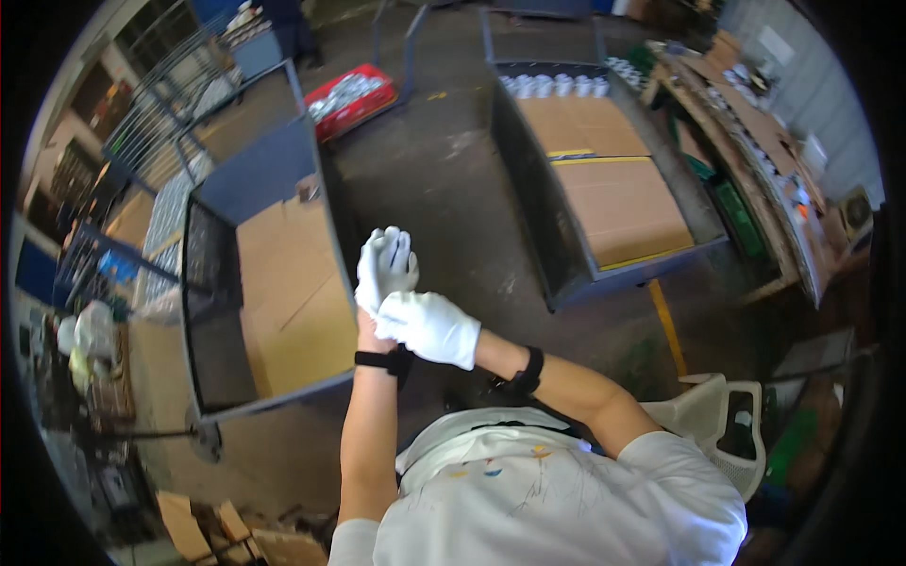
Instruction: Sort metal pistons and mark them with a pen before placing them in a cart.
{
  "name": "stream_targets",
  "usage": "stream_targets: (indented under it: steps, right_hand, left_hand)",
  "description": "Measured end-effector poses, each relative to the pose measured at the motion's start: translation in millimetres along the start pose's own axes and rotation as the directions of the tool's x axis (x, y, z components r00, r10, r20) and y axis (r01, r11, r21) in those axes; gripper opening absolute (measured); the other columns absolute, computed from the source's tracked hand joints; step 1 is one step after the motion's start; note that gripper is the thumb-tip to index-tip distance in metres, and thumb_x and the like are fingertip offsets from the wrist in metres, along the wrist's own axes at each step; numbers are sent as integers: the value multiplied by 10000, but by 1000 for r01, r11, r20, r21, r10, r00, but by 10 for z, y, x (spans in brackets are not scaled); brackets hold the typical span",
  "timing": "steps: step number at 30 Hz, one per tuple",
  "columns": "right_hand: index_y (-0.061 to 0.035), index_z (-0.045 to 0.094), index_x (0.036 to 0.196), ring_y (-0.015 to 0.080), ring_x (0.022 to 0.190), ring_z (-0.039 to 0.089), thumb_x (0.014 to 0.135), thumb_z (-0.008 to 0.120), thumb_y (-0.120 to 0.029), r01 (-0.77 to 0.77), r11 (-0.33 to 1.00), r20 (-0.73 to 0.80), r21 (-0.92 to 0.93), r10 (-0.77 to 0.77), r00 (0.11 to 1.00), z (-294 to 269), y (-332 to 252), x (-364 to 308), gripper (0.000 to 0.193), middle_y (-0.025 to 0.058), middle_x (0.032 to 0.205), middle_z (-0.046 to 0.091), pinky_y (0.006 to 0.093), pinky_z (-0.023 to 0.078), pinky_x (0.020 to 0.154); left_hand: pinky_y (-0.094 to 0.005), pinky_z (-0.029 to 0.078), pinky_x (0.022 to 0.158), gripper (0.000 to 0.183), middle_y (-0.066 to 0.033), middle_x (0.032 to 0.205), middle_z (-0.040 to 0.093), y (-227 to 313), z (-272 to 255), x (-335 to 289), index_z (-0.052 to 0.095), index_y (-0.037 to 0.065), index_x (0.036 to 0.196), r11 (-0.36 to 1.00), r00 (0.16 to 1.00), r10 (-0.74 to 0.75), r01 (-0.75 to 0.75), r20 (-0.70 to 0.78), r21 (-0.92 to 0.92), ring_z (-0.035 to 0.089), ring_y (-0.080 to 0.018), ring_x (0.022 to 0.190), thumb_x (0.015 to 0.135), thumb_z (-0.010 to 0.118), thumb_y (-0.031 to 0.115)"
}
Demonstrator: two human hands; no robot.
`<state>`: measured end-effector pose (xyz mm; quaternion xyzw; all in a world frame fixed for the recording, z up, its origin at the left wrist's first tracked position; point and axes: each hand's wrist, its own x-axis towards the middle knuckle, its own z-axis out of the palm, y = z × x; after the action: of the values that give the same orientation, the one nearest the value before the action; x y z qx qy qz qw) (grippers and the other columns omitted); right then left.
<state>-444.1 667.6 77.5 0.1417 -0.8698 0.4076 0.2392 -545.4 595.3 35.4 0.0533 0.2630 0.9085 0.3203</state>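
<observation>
Both of my hands wear white gloves and meet in front of my body. My left hand [385, 262] points away from me with its fingers stretched out, and nothing lies in it. Across its wrist comes my right hand [425, 324], with its fingers closed at the cuff of the left white glove [370, 297]. The right hand covers most of that cuff. A black band [377, 359] circles my left wrist, and another black band [530, 371] is on my right forearm.
On the left stands a grey metal cart [326, 203] lined with cardboard. Another cart [528, 203], at right, holds cardboard and a row of small white parts [557, 87]. Behind are a red bin [351, 99] and a workbench [746, 179]. A pale plastic chair [694, 415] is beside me.
</observation>
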Motion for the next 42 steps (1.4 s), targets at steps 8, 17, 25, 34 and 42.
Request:
stream_targets:
  steps: [8,17,25,34,42]
  right_hand:
    - [-58,628,996,315,778,659,886,581,-196,-127,991,59,-42,129,990,69,48,29,182,145,868,650,409,528,692]
    - [-55,606,906,319,734,632,907,606,-175,-128,987,50,96,124,991,337,205,172,120,122,816,622,412,500,623]
    - [-51,611,905,325,765,637,907,608,-164,-225,959,238,173,181,954,383,929,609,113,126,837,635,409,504,663]
    - [-67,640,1043,345,841,635,925,596,-292,-340,934,438,108,263,860,-144,2531,1601,258,155,999,647,409,512,767]
    - [-46,676,982,220,680,651,941,566,-343,-629,777,525,21,527,668,-1054,3917,2977,320,117,878,677,355,512,690]
  left_hand:
    - [-358,441,883,466,5,1213,540,-46,-63,150,525,164,1311,980,986,-103,123,-132,156,549,-208,1083,907,650,360]
    - [-439,330,1090,449,-132,1370,530,-82,-728,526,533,20,1324,905,953,205,-99,-221,413,479,-312,1261,1004,472,330]
    - [-367,424,1059,308,-77,1127,685,141,-1058,983,663,65,1185,366,953,193,-293,235,883,536,-260,1241,890,582,90]
    - [-324,539,891,314,-145,1103,676,138,-1145,2663,622,-39,1167,793,938,133,92,-319,602,667,-221,986,941,581,176]
    - [-319,551,834,301,-153,1064,681,584,-1478,3761,632,-46,1142,861,914,171,42,-367,506,673,-221,939,919,589,152]
